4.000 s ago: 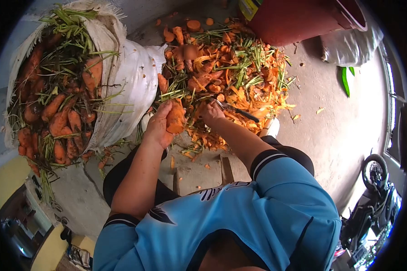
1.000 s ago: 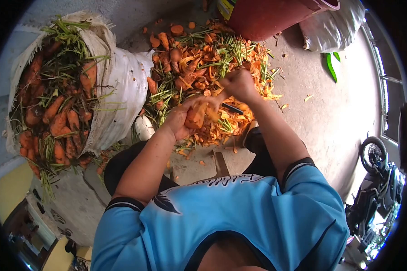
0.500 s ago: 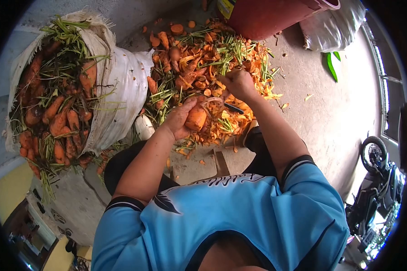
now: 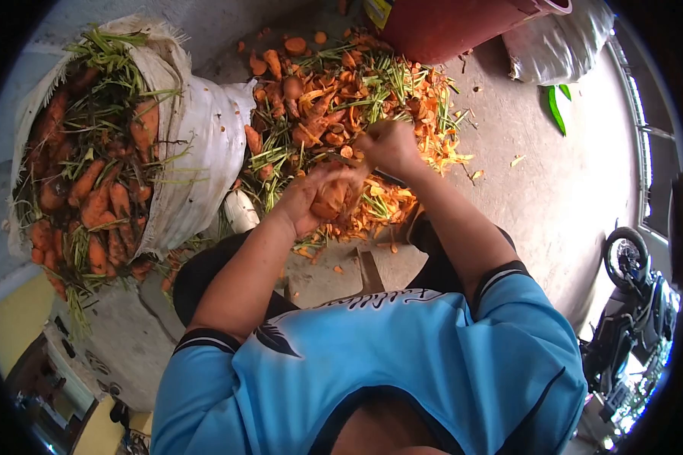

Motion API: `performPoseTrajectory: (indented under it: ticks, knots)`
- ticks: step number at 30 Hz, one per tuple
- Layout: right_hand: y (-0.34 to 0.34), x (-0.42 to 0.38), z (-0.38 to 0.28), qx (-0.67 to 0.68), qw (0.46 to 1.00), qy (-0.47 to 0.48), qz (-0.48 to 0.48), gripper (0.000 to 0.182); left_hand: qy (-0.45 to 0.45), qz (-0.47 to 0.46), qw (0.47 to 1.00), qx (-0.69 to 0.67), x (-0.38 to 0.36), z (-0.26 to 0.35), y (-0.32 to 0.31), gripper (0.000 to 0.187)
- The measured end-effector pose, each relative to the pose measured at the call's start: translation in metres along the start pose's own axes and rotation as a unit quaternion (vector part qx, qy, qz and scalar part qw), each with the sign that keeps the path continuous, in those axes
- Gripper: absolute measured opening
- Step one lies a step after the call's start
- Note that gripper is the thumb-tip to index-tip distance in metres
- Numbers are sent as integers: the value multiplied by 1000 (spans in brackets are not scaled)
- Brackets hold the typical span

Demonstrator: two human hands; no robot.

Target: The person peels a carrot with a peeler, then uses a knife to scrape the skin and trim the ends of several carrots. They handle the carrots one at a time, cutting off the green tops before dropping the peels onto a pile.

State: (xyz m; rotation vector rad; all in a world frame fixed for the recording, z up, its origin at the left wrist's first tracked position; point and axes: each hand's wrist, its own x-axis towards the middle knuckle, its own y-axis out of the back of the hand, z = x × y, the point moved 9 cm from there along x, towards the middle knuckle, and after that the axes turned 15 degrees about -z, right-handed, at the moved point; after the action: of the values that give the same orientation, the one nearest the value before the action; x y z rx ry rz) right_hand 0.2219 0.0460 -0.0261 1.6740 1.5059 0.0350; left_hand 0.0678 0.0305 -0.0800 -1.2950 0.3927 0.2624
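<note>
My left hand (image 4: 302, 203) is wrapped round a thick orange carrot (image 4: 331, 203), whose end points back toward me. Close to its right, my right hand (image 4: 393, 150) is closed in a fist, with the dark blade of a knife (image 4: 389, 179) showing below it. The knife's handle is hidden in the fist, and the space between the hands is blurred by motion. Beneath both hands spreads a heap of carrot peelings (image 4: 387, 205), mixed with cut green stalks (image 4: 387, 95) and carrot pieces.
A white woven sack (image 4: 209, 152) lies tipped at the left, its mouth full of dirty carrots (image 4: 97, 203) with greens. A red bucket (image 4: 440, 30) stands beyond the heap, beside another white sack (image 4: 560, 42). A motorcycle (image 4: 630, 318) is at the far right.
My left hand has turned the carrot, and its fingers now cover more of its top. My right fist has shifted slightly left, toward the carrot, and less of the blade shows.
</note>
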Motion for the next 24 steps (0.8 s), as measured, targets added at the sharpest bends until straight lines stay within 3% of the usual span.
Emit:
performPoseTrajectory:
  ticks: [1,3,4,5,7,9,10,13,15,17,19,21,23,24]
  knots:
    - [-7,1,-7,-121,992,19,12,25,-6,9,1000,-2,0,2,-3,33]
    - [4,13,43,12,994,-107,23,26,16,4,1000,19,-1,1,-6,34]
    - [8,29,73,-16,990,-144,-4,26,21,2,999,26,-2,0,0,34]
    - [22,33,84,-37,991,-126,14,28,28,1,999,32,-3,-1,4,35]
    - [26,19,61,48,992,-106,41,26,37,15,999,8,-5,-2,5,35]
    - [10,-1,11,14,998,-29,59,24,21,9,1000,7,-1,-1,0,35]
    - [-7,9,16,-73,997,-1,40,24,4,-4,1000,22,4,2,-6,35]
    - [11,20,59,17,992,-124,26,25,10,-30,999,17,2,3,0,30]
    - [29,22,75,37,990,-126,56,23,5,-1,1000,18,-4,3,4,29]
    - [21,8,40,94,989,-110,42,23,-28,65,997,41,-9,10,-3,29]
    - [2,-7,-10,-2,997,47,65,25,-32,35,999,5,-1,7,2,29]
    - [-6,4,10,-20,998,19,59,23,-25,29,999,-8,2,2,9,30]
    - [12,21,57,-15,989,-148,-8,22,-9,48,999,2,0,0,19,31]
    - [25,19,63,18,987,-158,-12,22,-5,42,999,-6,-1,-3,23,30]
